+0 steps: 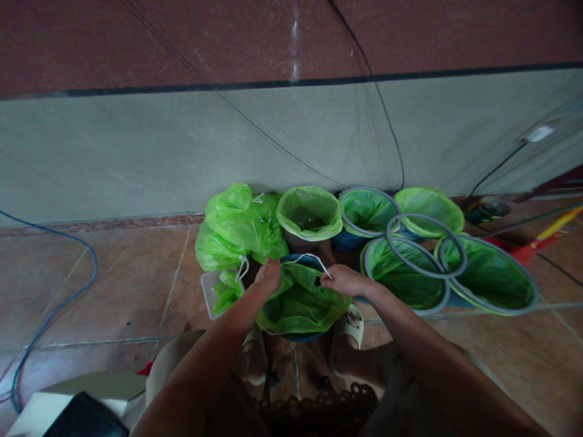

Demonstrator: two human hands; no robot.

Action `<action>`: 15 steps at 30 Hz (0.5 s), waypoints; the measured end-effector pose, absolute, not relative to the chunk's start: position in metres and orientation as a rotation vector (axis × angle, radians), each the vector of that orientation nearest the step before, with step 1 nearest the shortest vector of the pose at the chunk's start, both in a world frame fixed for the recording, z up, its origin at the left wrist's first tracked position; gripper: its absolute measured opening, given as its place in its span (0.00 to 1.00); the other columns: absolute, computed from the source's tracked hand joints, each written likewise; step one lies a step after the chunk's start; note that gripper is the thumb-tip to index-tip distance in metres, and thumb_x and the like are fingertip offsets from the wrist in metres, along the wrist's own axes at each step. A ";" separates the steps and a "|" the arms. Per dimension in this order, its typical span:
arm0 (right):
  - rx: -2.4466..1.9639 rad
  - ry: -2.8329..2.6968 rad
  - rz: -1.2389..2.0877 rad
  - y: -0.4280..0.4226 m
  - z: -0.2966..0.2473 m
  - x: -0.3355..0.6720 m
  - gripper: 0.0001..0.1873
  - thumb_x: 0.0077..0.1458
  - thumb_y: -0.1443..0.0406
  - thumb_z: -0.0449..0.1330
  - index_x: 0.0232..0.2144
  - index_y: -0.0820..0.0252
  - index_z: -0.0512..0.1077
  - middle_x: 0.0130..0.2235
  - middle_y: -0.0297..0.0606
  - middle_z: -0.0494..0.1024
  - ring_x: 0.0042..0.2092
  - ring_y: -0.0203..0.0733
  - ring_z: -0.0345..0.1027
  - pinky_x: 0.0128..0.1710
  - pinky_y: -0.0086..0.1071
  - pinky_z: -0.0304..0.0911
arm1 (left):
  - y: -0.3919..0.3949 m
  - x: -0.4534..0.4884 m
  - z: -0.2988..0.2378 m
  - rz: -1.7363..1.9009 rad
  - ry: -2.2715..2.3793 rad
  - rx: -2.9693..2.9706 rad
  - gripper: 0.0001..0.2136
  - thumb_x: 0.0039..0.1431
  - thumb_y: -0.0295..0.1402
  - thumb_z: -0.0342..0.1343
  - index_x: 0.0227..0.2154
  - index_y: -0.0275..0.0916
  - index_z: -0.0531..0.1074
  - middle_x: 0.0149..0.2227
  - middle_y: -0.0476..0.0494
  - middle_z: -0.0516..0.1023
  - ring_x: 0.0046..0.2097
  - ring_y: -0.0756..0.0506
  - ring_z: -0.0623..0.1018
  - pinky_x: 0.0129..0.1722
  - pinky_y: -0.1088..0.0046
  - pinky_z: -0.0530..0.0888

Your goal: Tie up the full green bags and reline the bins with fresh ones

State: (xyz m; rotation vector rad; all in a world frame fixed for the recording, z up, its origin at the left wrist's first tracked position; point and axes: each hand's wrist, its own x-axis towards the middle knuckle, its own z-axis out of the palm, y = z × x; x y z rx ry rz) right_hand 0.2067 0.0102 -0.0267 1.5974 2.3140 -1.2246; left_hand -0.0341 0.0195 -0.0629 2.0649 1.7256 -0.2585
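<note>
A green bin bag lies open inside a blue bin on the floor between my feet. A thin white drawstring arcs across the bag's far side. My right hand pinches one end of this drawstring at the bag's right edge, beside a small hole. At the bag's left edge, my left hand is closed on the rim of the bag; whether the string is also in its fingers is hidden. A small white container with green plastic in it stands just left of that hand.
Filled green bags lie against the wall at the left. Several lined bins, one a pale-lined bin, stand behind and right. Loose grey rings rest across the right bins. A blue cable crosses the left floor.
</note>
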 end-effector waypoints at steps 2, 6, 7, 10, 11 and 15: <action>1.706 2.306 -1.221 0.012 -0.025 0.204 0.12 0.54 0.66 0.57 0.34 0.59 0.82 0.36 0.40 0.83 0.39 0.44 0.75 0.41 0.30 0.64 | 0.020 -0.032 -0.060 -0.222 1.718 2.050 0.21 0.52 0.19 0.51 0.50 0.30 0.69 0.48 0.29 0.75 0.50 0.38 0.76 0.49 0.64 0.72; 1.772 2.405 -1.237 0.011 -0.019 0.199 0.13 0.51 0.70 0.59 0.37 0.59 0.81 0.40 0.40 0.82 0.42 0.45 0.74 0.45 0.31 0.63 | 0.029 -0.021 -0.048 0.177 1.718 1.973 0.21 0.56 0.23 0.51 0.54 0.33 0.67 0.51 0.33 0.74 0.52 0.41 0.75 0.53 0.67 0.70; 1.739 2.449 -1.225 0.009 -0.018 0.197 0.13 0.50 0.69 0.60 0.37 0.59 0.81 0.41 0.40 0.81 0.44 0.45 0.73 0.46 0.32 0.63 | 0.031 -0.017 -0.045 0.328 1.698 1.901 0.20 0.58 0.26 0.52 0.54 0.33 0.67 0.50 0.35 0.75 0.51 0.42 0.76 0.52 0.68 0.71; 1.611 2.532 -1.194 0.003 -0.020 0.190 0.14 0.49 0.67 0.62 0.40 0.59 0.80 0.45 0.40 0.79 0.45 0.46 0.72 0.48 0.33 0.62 | 0.036 -0.006 -0.035 0.635 1.540 1.496 0.19 0.63 0.40 0.51 0.52 0.34 0.67 0.39 0.39 0.78 0.35 0.47 0.78 0.39 0.69 0.75; 1.577 2.540 -1.193 0.000 -0.022 0.187 0.15 0.49 0.67 0.62 0.41 0.58 0.80 0.45 0.40 0.78 0.45 0.45 0.72 0.47 0.33 0.62 | 0.035 -0.003 -0.033 0.662 1.467 1.359 0.21 0.64 0.45 0.49 0.51 0.35 0.68 0.36 0.41 0.78 0.30 0.49 0.77 0.34 0.70 0.74; 1.521 2.582 -1.251 -0.005 -0.029 0.179 0.14 0.48 0.66 0.64 0.40 0.57 0.79 0.44 0.40 0.79 0.45 0.46 0.72 0.48 0.33 0.62 | 0.027 0.005 -0.036 0.570 1.288 1.292 0.18 0.58 0.41 0.55 0.47 0.35 0.72 0.30 0.47 0.77 0.24 0.52 0.72 0.26 0.76 0.70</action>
